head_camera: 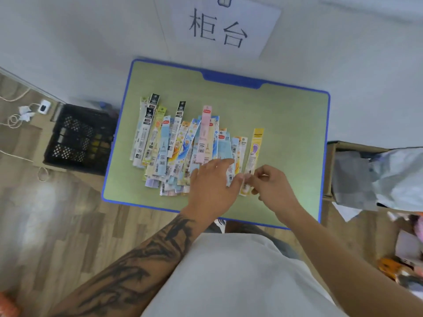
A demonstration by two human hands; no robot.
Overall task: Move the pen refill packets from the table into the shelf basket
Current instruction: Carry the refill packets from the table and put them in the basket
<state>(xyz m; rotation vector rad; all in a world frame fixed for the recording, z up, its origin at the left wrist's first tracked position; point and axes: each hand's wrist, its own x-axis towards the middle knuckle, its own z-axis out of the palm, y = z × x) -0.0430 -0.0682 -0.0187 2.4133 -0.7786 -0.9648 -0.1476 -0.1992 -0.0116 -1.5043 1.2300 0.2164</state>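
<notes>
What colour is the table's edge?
Blue, around a pale green table top; clearest in the head view.

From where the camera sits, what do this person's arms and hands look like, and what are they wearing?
Both forearms are bare, with no sleeves reaching them. The left forearm carries a large dark tattoo running up to the wrist; the right forearm shows no markings. The left hand and right hand wear no gloves. A white top covers the torso.

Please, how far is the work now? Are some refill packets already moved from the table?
Nothing looks done yet: the refill packets lie in a spread pile on the green table, and no shelf basket with packets is in view. In hand: the right hand pinches the bottom of the yellow packet, while the left hand rests on the pile. Left: nearly every packet.
</notes>
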